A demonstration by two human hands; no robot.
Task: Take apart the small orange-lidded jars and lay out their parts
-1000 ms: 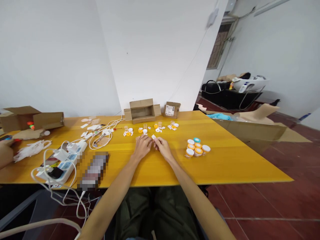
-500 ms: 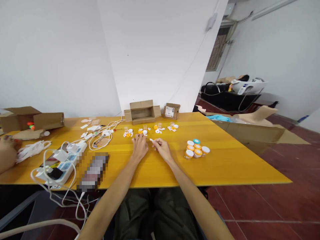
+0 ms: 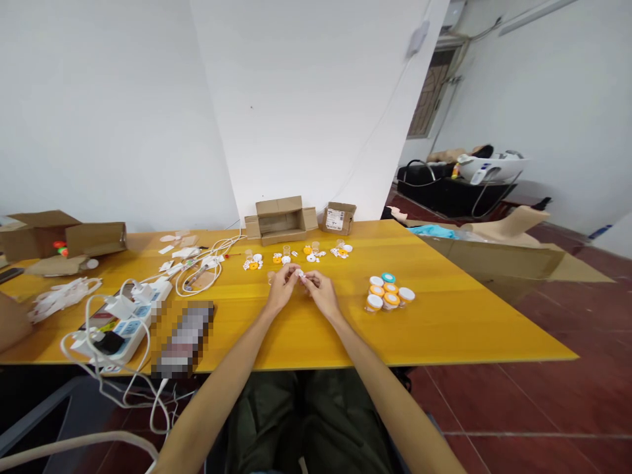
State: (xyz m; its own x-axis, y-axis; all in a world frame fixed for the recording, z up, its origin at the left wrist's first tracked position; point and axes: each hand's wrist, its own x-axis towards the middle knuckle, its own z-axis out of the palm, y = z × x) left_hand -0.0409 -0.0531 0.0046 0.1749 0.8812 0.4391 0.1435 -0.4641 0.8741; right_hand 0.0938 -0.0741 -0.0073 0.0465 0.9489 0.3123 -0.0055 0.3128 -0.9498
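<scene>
Over the middle of the table, my left hand (image 3: 283,288) and my right hand (image 3: 320,289) meet at the fingertips, both closed in a pinch. Between them is a small white piece with dark marks (image 3: 301,274), too small to name. Just beyond my hands lie several little groups of parts: clear plastic cups (image 3: 286,251), white discs (image 3: 311,259), orange discs (image 3: 253,266) and small white marked pieces (image 3: 295,253). A clear cup (image 3: 271,278) stands beside my left fingers, partly covered by them.
A cluster of lidded jars (image 3: 390,289) stands to the right. Two open cardboard boxes, one wide (image 3: 282,227) and one small (image 3: 338,219), sit at the wall. White cables (image 3: 207,260), a power strip (image 3: 131,326) and a blurred phone (image 3: 185,339) occupy the left. Another person's arm (image 3: 12,319) shows far left.
My left hand has come back from the parts group and joined my right hand at the white piece. A clear cup now shows beside my left fingers. The other person's hand has moved left.
</scene>
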